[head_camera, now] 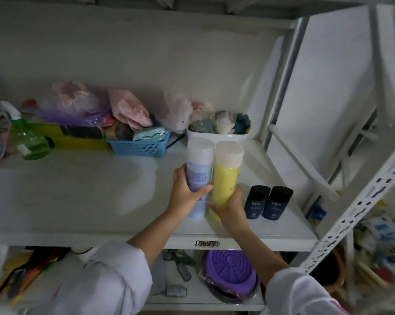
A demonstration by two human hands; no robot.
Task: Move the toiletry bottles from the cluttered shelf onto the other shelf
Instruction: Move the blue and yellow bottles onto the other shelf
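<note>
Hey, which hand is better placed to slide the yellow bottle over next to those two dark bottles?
Right. The right hand already grips the yellow bottle, nearest the dark bottles; the left hand holds the blue bottle.

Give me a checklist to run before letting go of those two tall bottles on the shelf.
1. Left hand wrapped around the tall blue plastic bottle: ok.
2. Right hand wrapped around the tall yellow plastic bottle: ok.
3. Both bottles upright: ok.
4. Bottle bases flat on the white metal shelf: cannot tell, hands hide them.
5. Clear of the two dark blue small bottles: ok.
</note>
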